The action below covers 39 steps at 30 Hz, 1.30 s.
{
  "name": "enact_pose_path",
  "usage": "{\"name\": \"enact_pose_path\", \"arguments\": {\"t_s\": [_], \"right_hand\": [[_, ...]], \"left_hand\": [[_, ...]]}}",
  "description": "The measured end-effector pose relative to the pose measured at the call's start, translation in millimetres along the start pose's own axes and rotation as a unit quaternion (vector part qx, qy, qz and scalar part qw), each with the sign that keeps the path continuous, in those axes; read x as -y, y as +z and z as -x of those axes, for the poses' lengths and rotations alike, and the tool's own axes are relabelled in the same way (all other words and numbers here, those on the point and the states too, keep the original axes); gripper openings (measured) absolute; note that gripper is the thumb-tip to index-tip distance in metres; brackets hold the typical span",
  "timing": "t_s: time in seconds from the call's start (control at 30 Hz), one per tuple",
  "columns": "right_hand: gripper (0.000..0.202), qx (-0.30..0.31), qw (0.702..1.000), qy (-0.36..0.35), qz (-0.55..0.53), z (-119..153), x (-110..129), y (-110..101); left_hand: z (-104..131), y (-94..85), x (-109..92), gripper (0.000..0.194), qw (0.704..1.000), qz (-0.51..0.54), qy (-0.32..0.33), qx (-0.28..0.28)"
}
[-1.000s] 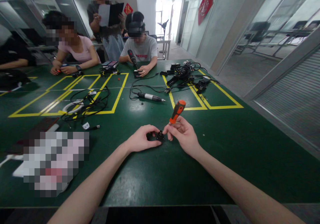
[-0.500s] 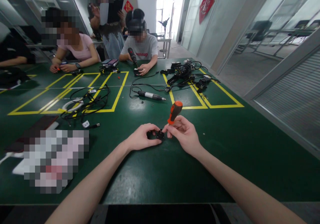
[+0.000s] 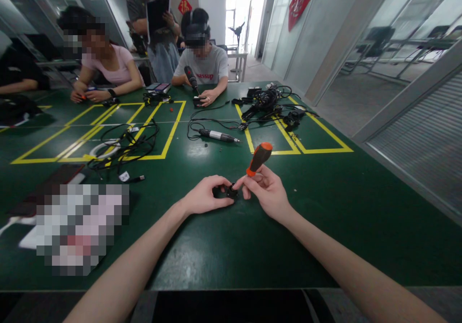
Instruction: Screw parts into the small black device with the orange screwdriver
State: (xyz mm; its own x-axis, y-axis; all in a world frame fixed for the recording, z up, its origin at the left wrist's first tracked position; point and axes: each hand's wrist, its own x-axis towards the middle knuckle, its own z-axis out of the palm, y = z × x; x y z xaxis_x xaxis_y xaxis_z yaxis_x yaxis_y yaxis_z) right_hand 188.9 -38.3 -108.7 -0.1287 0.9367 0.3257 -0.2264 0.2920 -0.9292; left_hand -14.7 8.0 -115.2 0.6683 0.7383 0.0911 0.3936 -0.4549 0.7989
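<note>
Between the thumb and fingers of my left hand [image 3: 209,196] is a small round black part [image 3: 233,192], held down at the green table [image 3: 202,260]. What kind of part it is I cannot make out. My right hand [image 3: 270,192] grips a screwdriver [image 3: 260,158] with an orange and dark grey handle. Its handle tilts up and to the right, and my fingers hide the shaft and tip. The right index fingertip reaches to the top of the black part.
Ahead lies a corded electric screwdriver [image 3: 218,135]. Tangled black cables [image 3: 265,104] sit far right, more cables [image 3: 151,142] to the left. A dark flat case [image 3: 46,188] and a blurred packet [image 3: 83,226] are at the left. Across the table a co-worker [image 3: 204,65] holds a power tool.
The screwdriver's handle has tipped further to the right. My right index finger has moved onto the top of the black part. My left hand keeps its hold.
</note>
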Motion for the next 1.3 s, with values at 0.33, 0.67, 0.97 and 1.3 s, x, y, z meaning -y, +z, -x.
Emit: {"name": "enact_pose_path", "arguments": {"t_s": [0.33, 0.67, 0.97, 1.3], "right_hand": [[0.038, -0.008, 0.999, 0.008, 0.048, -0.2, 4.4, -1.6], [0.037, -0.033, 0.997, -0.001, 0.067, -0.6, 11.0, 2.1], [0.037, -0.009, 1.000, 0.012, -0.004, 0.7, 6.2, 4.3], [0.038, -0.003, 0.999, 0.024, 0.044, -0.6, 8.7, 1.6]], "left_hand": [[-0.4, 0.2, -0.4, 0.024, 1.000, 0.020, 0.009, -0.003], [-0.6, -0.9, -1.9, 0.026, 1.000, 0.007, 0.005, 0.000], [-1.3, 0.6, -2.8, 0.024, 1.000, -0.004, 0.000, -0.004], [-0.7, 0.9, -3.2, 0.024, 1.000, -0.013, 0.013, -0.007]]}}
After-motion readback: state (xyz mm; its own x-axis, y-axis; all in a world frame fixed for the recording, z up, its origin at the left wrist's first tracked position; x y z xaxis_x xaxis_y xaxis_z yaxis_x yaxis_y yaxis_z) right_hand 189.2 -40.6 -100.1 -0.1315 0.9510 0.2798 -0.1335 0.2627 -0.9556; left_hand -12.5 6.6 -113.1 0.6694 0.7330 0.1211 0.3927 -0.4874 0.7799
